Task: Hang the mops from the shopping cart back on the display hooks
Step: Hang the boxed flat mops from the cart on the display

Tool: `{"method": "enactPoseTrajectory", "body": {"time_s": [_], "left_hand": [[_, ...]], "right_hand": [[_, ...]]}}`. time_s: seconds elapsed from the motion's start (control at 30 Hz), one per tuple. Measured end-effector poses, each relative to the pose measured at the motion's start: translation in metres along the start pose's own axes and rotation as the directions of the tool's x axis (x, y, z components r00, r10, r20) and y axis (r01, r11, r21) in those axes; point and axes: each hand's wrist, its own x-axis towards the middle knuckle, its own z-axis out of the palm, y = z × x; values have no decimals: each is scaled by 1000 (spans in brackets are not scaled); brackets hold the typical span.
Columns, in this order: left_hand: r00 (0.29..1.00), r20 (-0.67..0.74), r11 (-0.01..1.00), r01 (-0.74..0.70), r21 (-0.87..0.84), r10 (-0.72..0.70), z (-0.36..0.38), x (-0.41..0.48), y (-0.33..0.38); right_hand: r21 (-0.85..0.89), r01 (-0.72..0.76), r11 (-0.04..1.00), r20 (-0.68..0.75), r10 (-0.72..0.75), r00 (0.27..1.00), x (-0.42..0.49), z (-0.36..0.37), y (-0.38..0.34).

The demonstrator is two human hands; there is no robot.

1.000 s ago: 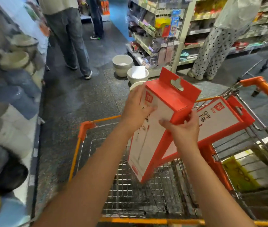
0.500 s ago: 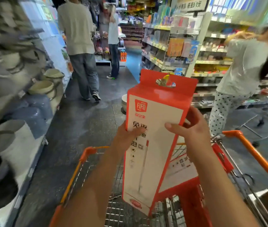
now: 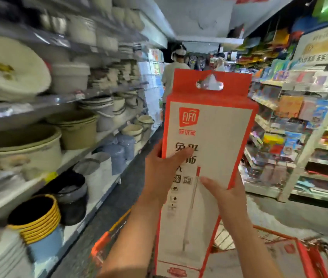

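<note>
I hold a tall red-and-white mop box [image 3: 213, 125] upright in front of me, its red hang tab with a cut-out hole at the top. My left hand [image 3: 162, 169] grips its left edge, thumb across the white front. My right hand [image 3: 226, 194] grips the right edge lower down, thumb on the front. Below, the orange shopping cart [image 3: 106, 240] shows at the bottom, with a second red mop box [image 3: 291, 255] lying in it at the lower right. No display hooks are in view.
Shelves on the left carry stacked plastic basins and buckets [image 3: 36, 215]. A person [image 3: 174, 73] stands ahead in the aisle. On the right are shelves of packaged goods [image 3: 299, 125] with a sign above. The dark floor runs between them.
The box has risen out of the cart and turned upright. My view has tilted up from the cart toward the aisle and the left shelves. Both hands kept their hold.
</note>
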Motion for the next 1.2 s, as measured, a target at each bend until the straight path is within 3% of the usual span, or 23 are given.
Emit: {"method": "enactPoseTrajectory", "body": {"time_s": [0.13, 0.27, 0.43, 0.73, 1.2], "left_hand": [[992, -95, 996, -81, 38, 85, -18, -24, 41], [981, -96, 979, -153, 133, 166, -45, -48, 64], [961, -187, 963, -162, 215, 203, -88, -92, 83], [855, -379, 920, -247, 303, 354, -155, -182, 140], [688, -563, 857, -173, 486, 458, -257, -356, 225]], "right_hand": [[123, 48, 991, 131, -64, 989, -10, 24, -33], [256, 34, 966, 210, -90, 974, -23, 46, -58], [326, -1, 945, 372, -128, 919, -56, 83, -85], [409, -46, 911, 517, -190, 834, -144, 149, -116], [425, -283, 860, 753, -162, 638, -330, 227, -161]]}}
